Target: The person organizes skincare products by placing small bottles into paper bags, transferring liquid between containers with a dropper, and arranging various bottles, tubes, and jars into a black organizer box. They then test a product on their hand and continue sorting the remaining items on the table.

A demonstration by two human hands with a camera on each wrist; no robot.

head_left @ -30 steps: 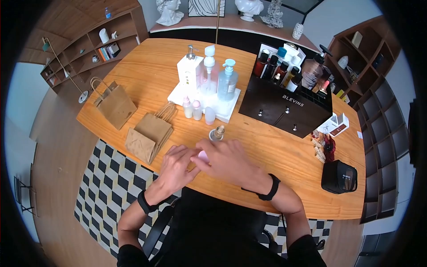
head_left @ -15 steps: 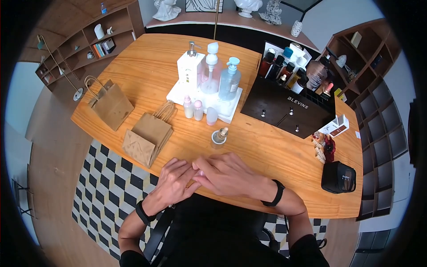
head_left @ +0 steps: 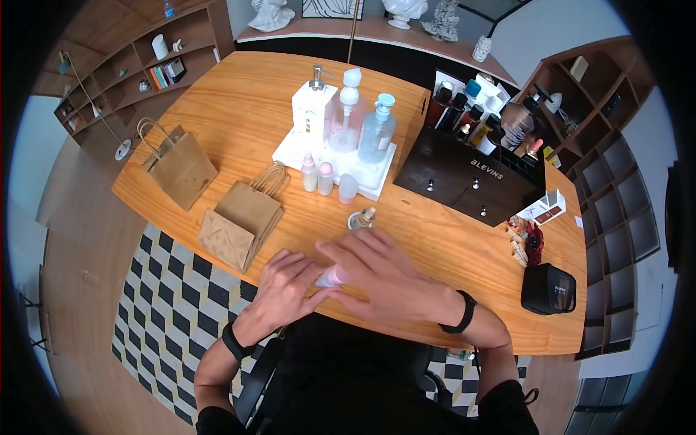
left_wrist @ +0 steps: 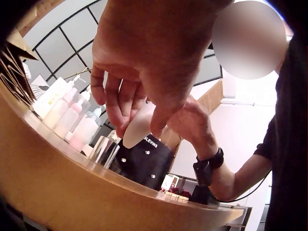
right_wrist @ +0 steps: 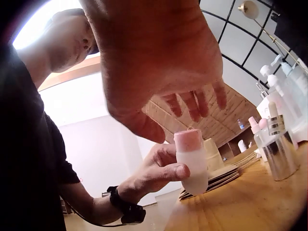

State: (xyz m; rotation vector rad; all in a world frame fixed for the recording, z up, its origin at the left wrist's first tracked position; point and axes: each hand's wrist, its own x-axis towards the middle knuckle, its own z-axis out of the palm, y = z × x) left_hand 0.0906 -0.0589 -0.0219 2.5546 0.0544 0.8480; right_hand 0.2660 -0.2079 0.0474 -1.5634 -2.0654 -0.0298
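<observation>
My left hand (head_left: 286,288) grips a small frosted bottle (right_wrist: 193,171) with a pink cap (right_wrist: 188,140), thumb on one side of its body. The bottle is held tilted above the table's near edge. My right hand (head_left: 388,283) hovers round the cap end, its fingers spread; a gap shows between them and the cap in the right wrist view. Just beyond the hands stands a silver dropper bottle (right_wrist: 281,156). In the left wrist view the left fingers hide part of the frosted bottle (left_wrist: 138,130).
A white tray (head_left: 370,191) bears several pump bottles, with small pink-capped bottles (head_left: 325,180) in front. Brown paper bags (head_left: 246,217) lie left. On the right are a black organizer (head_left: 464,177) filled with bottles and a black pouch (head_left: 549,288).
The hands were close together over the bottle half a second ago. My right hand has since opened and drawn slightly right, exposing the pink cap.
</observation>
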